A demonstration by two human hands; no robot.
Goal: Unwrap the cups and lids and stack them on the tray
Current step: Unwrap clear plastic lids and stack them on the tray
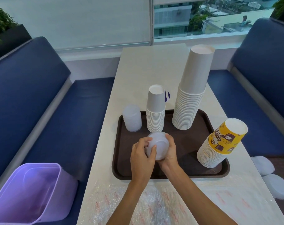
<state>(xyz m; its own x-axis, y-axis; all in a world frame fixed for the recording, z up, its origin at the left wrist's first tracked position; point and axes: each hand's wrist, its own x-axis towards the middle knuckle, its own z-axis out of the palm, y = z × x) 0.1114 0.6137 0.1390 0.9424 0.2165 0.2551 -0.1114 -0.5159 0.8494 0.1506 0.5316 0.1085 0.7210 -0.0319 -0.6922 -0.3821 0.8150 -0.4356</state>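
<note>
Both my hands hold a stack of translucent plastic lids (pixel 159 143) just above the brown tray (pixel 178 174). My left hand (pixel 142 155) grips its near left side and my right hand (pixel 169 151) curls around its right side. On the tray stand another stack of clear lids (pixel 132 118) at the far left corner, a short stack of white paper cups (pixel 155 109), a tall stack of larger white cups (pixel 193 90), and a leaning stack of yellow printed cups (pixel 222 143) at the right edge.
Bubble wrap (pixel 162 203) covers the near end of the white table (pixel 143 70). A purple bin (pixel 31 194) sits on the blue bench at left. Wrapped white bundles (pixel 267 174) lie on the right bench beside the table.
</note>
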